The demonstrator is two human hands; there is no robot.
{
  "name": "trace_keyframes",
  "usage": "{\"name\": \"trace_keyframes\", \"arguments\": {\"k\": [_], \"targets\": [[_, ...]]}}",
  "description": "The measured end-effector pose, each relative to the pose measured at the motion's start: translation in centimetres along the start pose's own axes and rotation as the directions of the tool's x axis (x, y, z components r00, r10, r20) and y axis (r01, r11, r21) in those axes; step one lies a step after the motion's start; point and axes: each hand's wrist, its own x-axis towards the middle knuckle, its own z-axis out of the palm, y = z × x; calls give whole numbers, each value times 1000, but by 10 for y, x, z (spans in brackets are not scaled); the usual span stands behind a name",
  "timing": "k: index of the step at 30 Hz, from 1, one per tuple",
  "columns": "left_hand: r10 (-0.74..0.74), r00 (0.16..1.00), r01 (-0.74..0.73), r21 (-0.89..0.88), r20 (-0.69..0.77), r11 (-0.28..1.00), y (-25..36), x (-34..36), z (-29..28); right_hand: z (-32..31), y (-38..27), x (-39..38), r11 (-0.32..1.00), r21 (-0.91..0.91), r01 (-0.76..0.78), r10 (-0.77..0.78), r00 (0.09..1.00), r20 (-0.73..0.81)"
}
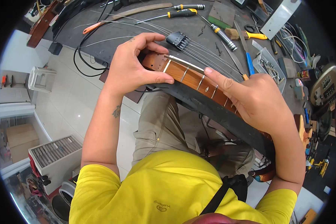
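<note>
A wooden guitar neck [193, 83] with metal frets runs slantwise along the dark bench edge. My left hand [132, 63] is wrapped round its bare end, thumb on the near side and fingers on the far side. Along the far edge of the fretboard lies a thin metal straightedge [186, 63]. My right hand [255, 99] rests over the neck, its index fingertip pressed on the straightedge and its other fingers curled, partly hidden. Just beyond the neck sits a black headpiece [178, 40] with several loose strings [209, 56] attached.
Across the dark bench [130, 35] lie a yellow-black screwdriver [183, 13], a grey-handled driver [224, 37], a blue-handled file [249, 61], a brush [239, 34] and a clear parts bin [267, 65]. A white stool [43, 78] stands on the floor at left.
</note>
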Motion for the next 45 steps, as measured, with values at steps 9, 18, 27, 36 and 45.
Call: {"name": "trace_keyframes", "arguments": {"k": [9, 18, 27, 36, 45], "targets": [[-42, 999, 42, 11, 8, 999, 1, 2, 4, 7, 20, 8, 951, 274, -144, 229, 923, -309], [-15, 1000, 14, -48, -24, 999, -3, 3, 8, 9, 61, 19, 855, 344, -387, 459, 874, -159], [-60, 998, 60, -40, 6, 997, -1, 2, 5, 5, 88, 6, 748, 270, -607, 662, 711, -237], [-77, 997, 77, -32, 2, 997, -1, 2, 5, 13, 76, 14, 654, -176, -736, 720, 677, -151], [-57, 998, 57, -12, 13, 998, 1, 2, 3, 4, 45, 22, 765, 393, -511, 617, 757, -216]]}}
